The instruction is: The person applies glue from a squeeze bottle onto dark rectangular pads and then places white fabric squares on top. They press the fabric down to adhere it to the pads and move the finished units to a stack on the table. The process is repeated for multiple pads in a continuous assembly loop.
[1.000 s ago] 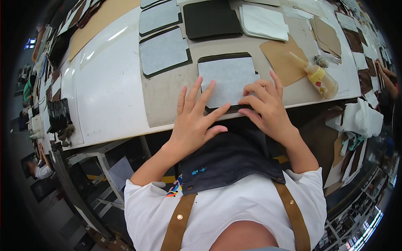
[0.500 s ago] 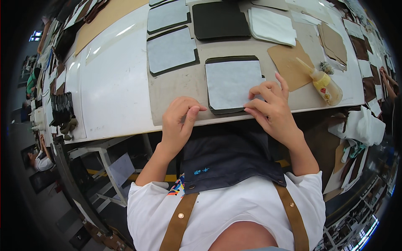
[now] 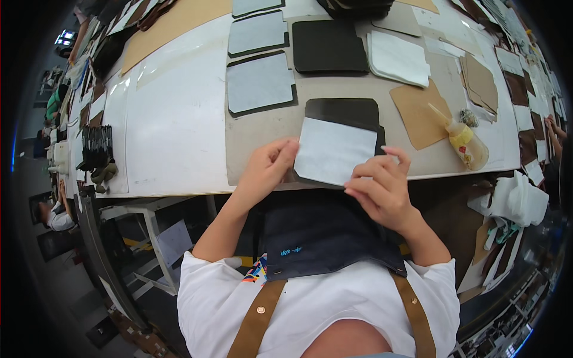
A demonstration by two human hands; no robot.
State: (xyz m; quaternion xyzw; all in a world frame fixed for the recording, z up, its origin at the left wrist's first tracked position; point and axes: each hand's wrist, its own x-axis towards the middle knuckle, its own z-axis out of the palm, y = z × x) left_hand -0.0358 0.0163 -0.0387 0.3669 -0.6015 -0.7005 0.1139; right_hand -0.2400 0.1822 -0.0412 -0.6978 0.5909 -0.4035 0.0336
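A pale, thin sheet with clipped corners [image 3: 334,150] is tilted over a dark flat piece [image 3: 343,109], whose far strip and right edge show. My left hand [image 3: 268,167] pinches the sheet's left edge between thumb and fingers. At its near right corner, my right hand [image 3: 382,186] grips the sheet with fingertips, the other fingers curled above. Farther back lie a bare black piece [image 3: 330,48] and a stack of white sheets [image 3: 399,58]. To the left, several dark pieces carry pale sheets, the nearest pale-covered piece [image 3: 261,83] lying flat.
A glue bottle with a pointed nozzle [image 3: 468,146] lies at the right beside a tan card [image 3: 418,113]. More brown cards [image 3: 479,83] sit behind it. A dark bundle [image 3: 95,149] stands at the left table end; a white plastic bag [image 3: 518,197] hangs at the right.
The pale sheet has shifted toward me and tilted, uncovering the far part of the dark piece. My left hand has moved right and taken its edge. The view has shifted slightly.
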